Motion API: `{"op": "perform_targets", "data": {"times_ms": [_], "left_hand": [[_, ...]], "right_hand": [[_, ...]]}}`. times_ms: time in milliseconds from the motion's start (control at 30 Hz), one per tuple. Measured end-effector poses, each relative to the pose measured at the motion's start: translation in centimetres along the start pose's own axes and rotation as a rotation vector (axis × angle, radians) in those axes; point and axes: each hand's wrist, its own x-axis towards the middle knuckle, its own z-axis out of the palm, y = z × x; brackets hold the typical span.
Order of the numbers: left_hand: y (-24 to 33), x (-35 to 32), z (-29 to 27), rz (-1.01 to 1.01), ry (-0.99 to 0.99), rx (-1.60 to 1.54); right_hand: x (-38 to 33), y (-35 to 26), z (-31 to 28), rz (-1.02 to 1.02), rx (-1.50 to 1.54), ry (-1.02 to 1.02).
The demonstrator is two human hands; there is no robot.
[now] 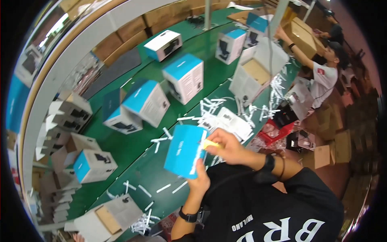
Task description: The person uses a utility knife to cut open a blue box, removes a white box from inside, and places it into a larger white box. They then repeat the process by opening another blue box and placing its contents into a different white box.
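Observation:
A box with a bright blue face [182,151] is tilted up in front of me, above the green table. My left hand [199,180] grips its lower right edge, with the thumb lying along the side. Between the fingers of my right hand [230,147] is a small yellow object [210,143], whose kind I cannot make out. It touches the box's upper right edge, where a ragged white strip shows. Just beyond my right hand lie printed white sheets [234,124] and a heap of white paper strips [213,105].
Several blue-topped white boxes [184,80] stand on the green table [121,155]. An open carton [115,218] is at the near left, another open carton [252,74] farther back. At the far right a person [324,76] reaches toward a box. Brown cartons [332,149] are on the floor.

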Motion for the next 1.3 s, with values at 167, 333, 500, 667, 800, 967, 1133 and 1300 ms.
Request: {"op": "perform_targets", "data": {"times_ms": [167,333,500,667,800,967,1133,1300], "left_hand": [[-0.9,0.2,-1.6,0.023,-0.044,-0.153],[-1.7,0.2,-3.1,-0.012,-0.039,-0.255],[-0.5,1.3,-4.2,-0.043,-0.129,-0.138],[-0.8,1.4,-4.5,-0.092,-0.13,-0.194],[-0.6,1.4,-4.9,-0.095,-0.152,-0.199],[0.4,1.7,-5.6,0.016,-0.135,-0.154],[-0.3,1.3,-6.4,-0.007,-0.123,-0.152],[-0.5,0.8,-7.9,-0.092,-0.155,-0.175]], "right_hand": [[1.0,-3.6,-0.5,-0.263,-0.372,-0.011],[1.6,-2.6,0.3,-0.426,-0.361,-0.124],[1.3,-4.5,-0.3,-0.346,-0.189,-0.069],[3.1,-4.0,1.4,-0.343,-0.32,0.021],[3.5,-4.8,1.3,-0.367,-0.336,0.057],[3.8,-5.6,-1.0,-0.21,-0.297,0.093],[3.3,-5.0,-0.1,-0.117,-0.169,-0.016],[2.4,-4.6,1.2,-0.196,-0.159,-0.074]]}}
